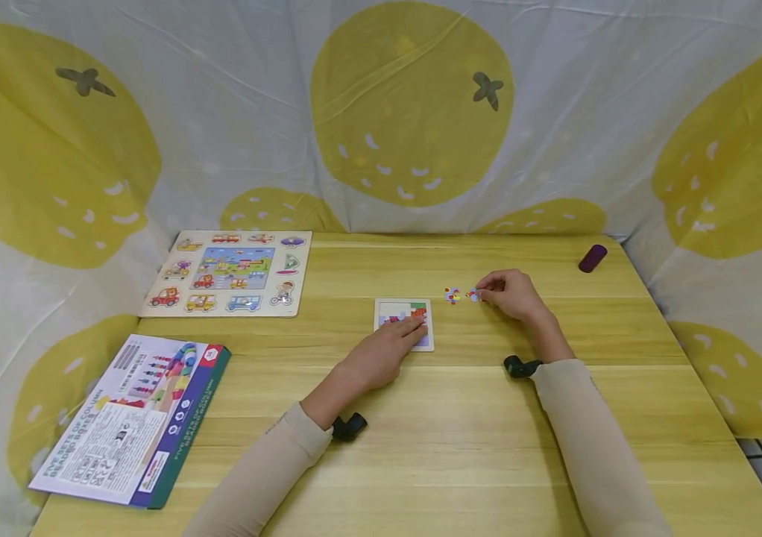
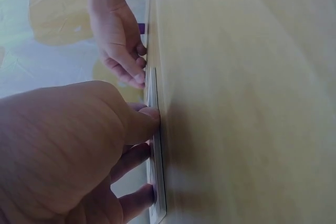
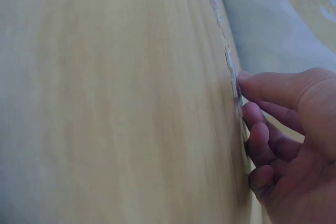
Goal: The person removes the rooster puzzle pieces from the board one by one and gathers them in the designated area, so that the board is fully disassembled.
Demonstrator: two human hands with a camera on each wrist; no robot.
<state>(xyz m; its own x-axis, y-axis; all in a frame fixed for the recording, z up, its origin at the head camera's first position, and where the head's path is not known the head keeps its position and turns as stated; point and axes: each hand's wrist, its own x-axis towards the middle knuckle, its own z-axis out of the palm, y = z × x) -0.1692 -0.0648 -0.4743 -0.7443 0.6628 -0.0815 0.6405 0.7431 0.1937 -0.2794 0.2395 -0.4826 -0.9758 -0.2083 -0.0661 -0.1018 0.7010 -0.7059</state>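
My left hand (image 1: pixel 381 356) rests on a small white-bordered jigsaw board (image 1: pixel 386 306), its fingers laid over the picture. In the left wrist view the fingertips touch the face of the thin board (image 2: pixel 159 203), and part of the picture is hidden under them. Farther right, my right hand (image 1: pixel 511 294) pinches a small colourful jigsaw piece (image 1: pixel 471 295) with thumb and fingers at the tabletop. Just left of it lies another jigsaw piece (image 1: pixel 452 296). The right wrist view shows the thumb on the edge of the pinched piece (image 3: pixel 234 87).
A larger vehicle puzzle board (image 1: pixel 294 306) lies at the back left. In front of it is a flat box (image 1: pixel 133 421) of beaded toys. A dark purple cylinder (image 1: pixel 593 259) lies at the back right. A patterned cloth (image 1: pixel 414 216) hangs behind the wooden table (image 1: pixel 448 462).
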